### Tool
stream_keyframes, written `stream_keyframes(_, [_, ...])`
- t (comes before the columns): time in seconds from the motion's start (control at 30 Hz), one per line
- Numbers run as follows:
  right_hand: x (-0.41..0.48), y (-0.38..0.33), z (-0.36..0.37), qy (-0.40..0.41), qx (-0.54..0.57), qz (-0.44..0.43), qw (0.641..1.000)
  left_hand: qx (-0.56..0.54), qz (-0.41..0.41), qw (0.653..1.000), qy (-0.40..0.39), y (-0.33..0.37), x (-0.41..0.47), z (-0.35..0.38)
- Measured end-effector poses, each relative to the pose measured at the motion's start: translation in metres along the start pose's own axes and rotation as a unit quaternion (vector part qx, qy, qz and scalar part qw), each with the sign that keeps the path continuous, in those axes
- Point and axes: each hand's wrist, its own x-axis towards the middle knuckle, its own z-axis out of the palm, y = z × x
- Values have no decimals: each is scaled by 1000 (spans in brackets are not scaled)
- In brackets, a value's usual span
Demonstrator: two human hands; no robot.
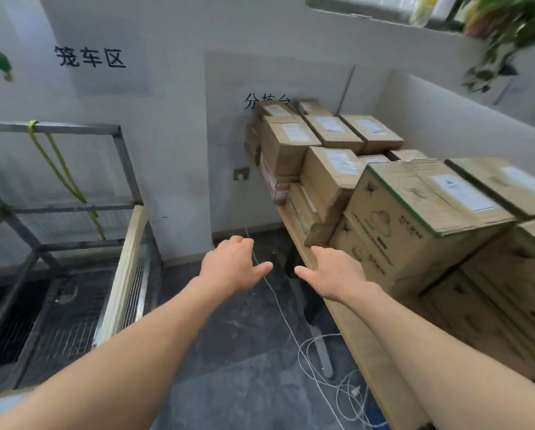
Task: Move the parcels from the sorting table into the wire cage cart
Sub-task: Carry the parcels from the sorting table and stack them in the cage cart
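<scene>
Our left hand [233, 265] and our right hand [333, 276] reach forward side by side. Both are released, with fingers loose and slightly spread, and they hold nothing. They hang above a dark floor, thumbs turned toward each other. The right hand is just beside the front edge of the sorting table [356, 324], a pale wooden top running along our right. We cannot tell whether the hand touches the edge.

The parcels [331, 131], brown cardboard boxes with white labels, are all on that table, stacked from near us back to the white wall. Closest to the right hand is a large carton with green trim [415, 212], which sits on top of another carton.

The wire cage cart [73, 209] stands well apart on our left. It has a grey metal frame with mesh, and a yellow strap [58, 169] hangs from its top bar. A white cable [306, 352] lies in loops on the floor between us and the table.

We judge this to be the reach for a parcel, with nothing gripped yet. The next move calls for both hands to swing right and take a carton by its two sides. They would then lift it off the stack and carry it left over the cart's side, while our feet stay clear of the cable.
</scene>
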Motion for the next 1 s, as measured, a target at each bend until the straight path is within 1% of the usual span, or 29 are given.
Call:
stream_keyframes(0.13, [-22, 41, -3, 3, 13, 44, 999, 5, 42, 999, -8, 39, 6, 8])
stream_keyframes(0.4, [-56, 123, -20, 20, 32, 100, 994, 2, 110, 994, -7, 124, 15, 21])
stream_keyframes(0.53, [-68, 167, -28, 11, 45, 123, 991, 3, 119, 993, -20, 166, 14, 27])
stream_keyframes(0.63, [-75, 201, -36, 21, 39, 143, 989, 1, 125, 992, -21, 194, 15, 29])
stream_keyframes(0.87, [-76, 263, -66, 86, 54, 183, 978, -28, 108, 994, -14, 241, 24, 31])
stream_keyframes(1.0, [-71, 285, -85, 127, 73, 175, 974, -61, 86, 994, 2, 263, 29, 29])
